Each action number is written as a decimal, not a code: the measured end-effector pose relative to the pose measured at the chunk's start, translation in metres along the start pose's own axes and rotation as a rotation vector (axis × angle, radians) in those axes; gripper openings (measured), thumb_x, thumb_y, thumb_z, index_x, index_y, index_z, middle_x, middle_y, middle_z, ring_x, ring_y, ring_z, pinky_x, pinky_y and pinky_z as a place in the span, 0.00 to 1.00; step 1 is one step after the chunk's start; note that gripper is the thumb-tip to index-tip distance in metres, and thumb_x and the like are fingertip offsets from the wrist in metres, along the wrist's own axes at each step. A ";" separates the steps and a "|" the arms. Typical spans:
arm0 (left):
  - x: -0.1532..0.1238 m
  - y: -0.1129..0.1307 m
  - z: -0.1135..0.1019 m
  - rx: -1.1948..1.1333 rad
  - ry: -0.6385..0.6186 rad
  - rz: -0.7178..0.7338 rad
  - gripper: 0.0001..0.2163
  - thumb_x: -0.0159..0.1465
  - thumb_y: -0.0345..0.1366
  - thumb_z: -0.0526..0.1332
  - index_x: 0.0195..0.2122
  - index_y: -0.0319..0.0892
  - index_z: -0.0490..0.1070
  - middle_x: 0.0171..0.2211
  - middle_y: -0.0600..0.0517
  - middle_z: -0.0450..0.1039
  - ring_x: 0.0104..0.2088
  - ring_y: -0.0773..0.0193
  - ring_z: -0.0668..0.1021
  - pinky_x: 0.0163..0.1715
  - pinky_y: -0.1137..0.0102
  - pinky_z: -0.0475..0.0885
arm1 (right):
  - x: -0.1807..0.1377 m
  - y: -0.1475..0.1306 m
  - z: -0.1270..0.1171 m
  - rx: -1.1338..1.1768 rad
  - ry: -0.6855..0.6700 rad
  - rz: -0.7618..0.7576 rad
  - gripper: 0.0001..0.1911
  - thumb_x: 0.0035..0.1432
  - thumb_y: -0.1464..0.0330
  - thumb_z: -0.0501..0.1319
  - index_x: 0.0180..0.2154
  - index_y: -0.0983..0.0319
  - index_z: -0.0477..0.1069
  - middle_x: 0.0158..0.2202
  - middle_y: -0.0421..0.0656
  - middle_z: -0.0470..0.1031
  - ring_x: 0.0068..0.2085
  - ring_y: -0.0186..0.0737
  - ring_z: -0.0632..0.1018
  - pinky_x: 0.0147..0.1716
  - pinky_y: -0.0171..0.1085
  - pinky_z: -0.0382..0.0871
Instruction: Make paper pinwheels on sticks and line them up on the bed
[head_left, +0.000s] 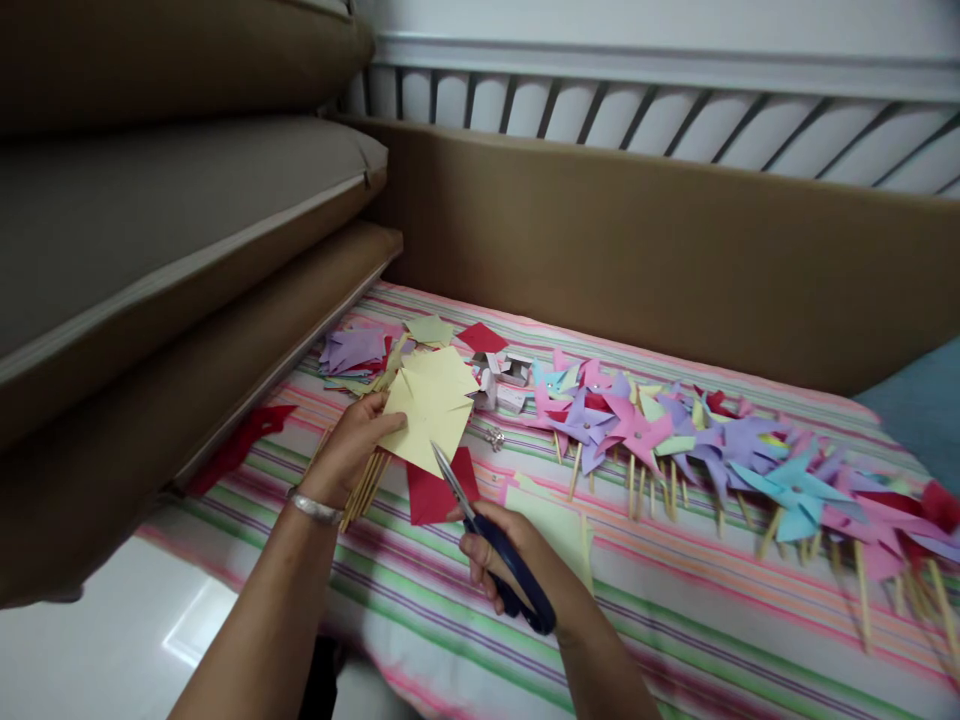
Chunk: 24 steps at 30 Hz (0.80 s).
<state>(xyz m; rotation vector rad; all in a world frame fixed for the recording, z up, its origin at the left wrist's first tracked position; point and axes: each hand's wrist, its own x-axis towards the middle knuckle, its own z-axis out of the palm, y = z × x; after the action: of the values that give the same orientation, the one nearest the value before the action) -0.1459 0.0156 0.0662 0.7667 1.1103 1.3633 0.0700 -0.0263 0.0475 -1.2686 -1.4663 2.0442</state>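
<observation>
My left hand point(360, 440) pinches a square of pale yellow paper point(431, 400) by its left edge, thumb on top. Slits run in from several of the paper's corners. In my right hand point(502, 560) is a pair of scissors point(487, 535) with dark blue handles, the blade tips pointing up at the paper's lower edge. The blades look nearly closed. Thin wooden sticks point(365, 490) lie beneath the paper and my left hand. A red paper square point(442, 487) lies under the scissor blades, and pale green paper sheets point(551, 525) lie behind my right hand.
Finished paper pinwheels point(637, 430) on sticks run along the right. Cut paper pieces point(356, 350), small open boxes point(506, 375) and a little heap of metal pins point(493, 437) lie farther back on the striped cloth point(420, 600). Stacked cushions point(187, 220) rise at left; a brown panel point(637, 240) stands behind.
</observation>
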 end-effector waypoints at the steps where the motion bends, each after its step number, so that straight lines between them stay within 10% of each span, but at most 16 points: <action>1: 0.000 0.000 0.001 0.002 -0.004 0.000 0.18 0.46 0.31 0.65 0.41 0.35 0.72 0.33 0.48 0.77 0.28 0.63 0.77 0.29 0.71 0.69 | 0.001 0.000 0.000 0.000 0.004 0.006 0.26 0.48 0.52 0.62 0.43 0.62 0.64 0.17 0.32 0.64 0.15 0.26 0.64 0.12 0.25 0.60; 24: 0.002 -0.005 0.000 0.000 -0.018 0.012 0.17 0.48 0.31 0.65 0.40 0.35 0.71 0.34 0.48 0.77 0.28 0.64 0.77 0.30 0.72 0.70 | 0.005 0.001 0.001 0.024 0.107 0.046 0.31 0.45 0.58 0.64 0.51 0.61 0.64 0.16 0.32 0.65 0.14 0.26 0.63 0.10 0.25 0.57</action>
<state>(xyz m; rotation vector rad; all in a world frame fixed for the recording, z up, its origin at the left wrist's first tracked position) -0.1440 0.0172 0.0614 0.7856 1.0930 1.3639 0.0664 -0.0237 0.0444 -1.3913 -1.3726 1.9829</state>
